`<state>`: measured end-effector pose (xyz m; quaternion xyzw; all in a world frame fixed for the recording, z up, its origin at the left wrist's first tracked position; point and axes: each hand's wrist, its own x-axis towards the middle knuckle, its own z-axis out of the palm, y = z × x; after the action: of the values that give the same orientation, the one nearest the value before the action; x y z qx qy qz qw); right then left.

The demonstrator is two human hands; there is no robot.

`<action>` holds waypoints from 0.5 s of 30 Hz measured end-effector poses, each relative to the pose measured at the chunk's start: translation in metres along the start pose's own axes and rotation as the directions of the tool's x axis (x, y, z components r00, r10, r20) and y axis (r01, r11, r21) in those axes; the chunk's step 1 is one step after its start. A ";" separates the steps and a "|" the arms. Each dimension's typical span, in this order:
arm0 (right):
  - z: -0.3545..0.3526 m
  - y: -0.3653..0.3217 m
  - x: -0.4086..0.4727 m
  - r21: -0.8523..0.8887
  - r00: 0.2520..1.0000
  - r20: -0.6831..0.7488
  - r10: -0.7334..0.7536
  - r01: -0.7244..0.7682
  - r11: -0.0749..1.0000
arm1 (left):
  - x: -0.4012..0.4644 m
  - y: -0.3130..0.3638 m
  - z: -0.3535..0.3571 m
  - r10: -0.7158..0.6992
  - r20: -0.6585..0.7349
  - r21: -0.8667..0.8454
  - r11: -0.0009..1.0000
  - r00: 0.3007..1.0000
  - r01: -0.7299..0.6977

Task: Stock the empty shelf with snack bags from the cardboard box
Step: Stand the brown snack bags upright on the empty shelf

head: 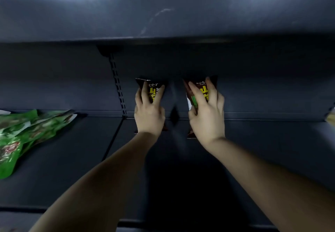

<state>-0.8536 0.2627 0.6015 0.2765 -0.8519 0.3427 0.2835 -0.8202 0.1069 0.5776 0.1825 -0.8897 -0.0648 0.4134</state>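
Both arms reach deep into the dark blue shelf (253, 159), each hand bringing one snack bag to the back panel. The left hand (149, 112) has its fingers spread and curled over the front of a dark brown bag with yellow print (154, 91), holding it upright near the slotted upright rail (118, 90), which stands at about nine o'clock from it. The right hand (206, 115) grips a second bag of the same kind (203, 91) in the same way, at three o'clock from the first, with a clear gap between the two. Holding each bag by its face lets it be stood on its bottom edge and leaned against the back, label facing out, which I take to be the reason for this grip. Whether the bags already rest on the shelf board I cannot tell; the hands cover their lower ends. Well off at nine o'clock, green bags (27, 135) lie flat and overlapping on the neighbouring section. The cardboard box is out of view.
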 end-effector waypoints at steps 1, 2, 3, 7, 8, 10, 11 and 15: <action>0.002 0.000 -0.001 0.008 1.000 -0.011 -0.009 0.009 1.000 | 0.000 0.000 0.004 -0.004 -0.008 0.002 1.000 1.000 0.004; 0.004 0.001 -0.002 0.013 1.000 -0.018 -0.017 0.017 1.000 | 0.000 -0.001 0.007 -0.004 -0.015 0.005 1.000 1.000 0.004; 0.006 0.002 -0.002 0.014 1.000 -0.019 -0.021 0.021 1.000 | 0.000 -0.001 0.011 -0.004 -0.021 0.007 1.000 1.000 0.004; 0.011 0.002 -0.001 0.000 1.000 -0.011 -0.013 0.013 1.000 | 0.002 0.000 0.021 -0.025 -0.051 -0.019 1.000 0.998 0.024; 0.011 0.002 -0.001 -0.003 1.000 -0.019 -0.015 0.015 1.000 | 0.002 0.001 0.022 -0.030 -0.055 -0.028 0.999 0.998 0.029; 0.013 0.001 -0.002 -0.009 1.000 -0.026 -0.014 0.014 1.000 | 0.003 0.003 0.025 -0.038 -0.063 -0.041 0.999 0.997 0.035; 0.013 0.001 -0.002 -0.011 1.000 -0.026 -0.012 0.012 1.000 | 0.003 0.004 0.027 -0.036 -0.064 -0.043 0.999 0.997 0.034; 0.015 -0.001 -0.005 -0.015 1.000 -0.012 -0.005 0.005 1.000 | 0.003 0.005 0.032 -0.044 -0.032 -0.055 0.998 0.999 0.042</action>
<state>-0.8541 0.2527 0.5899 0.2743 -0.8520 0.3373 0.2917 -0.8474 0.1093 0.5606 0.1915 -0.8766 -0.0948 0.4312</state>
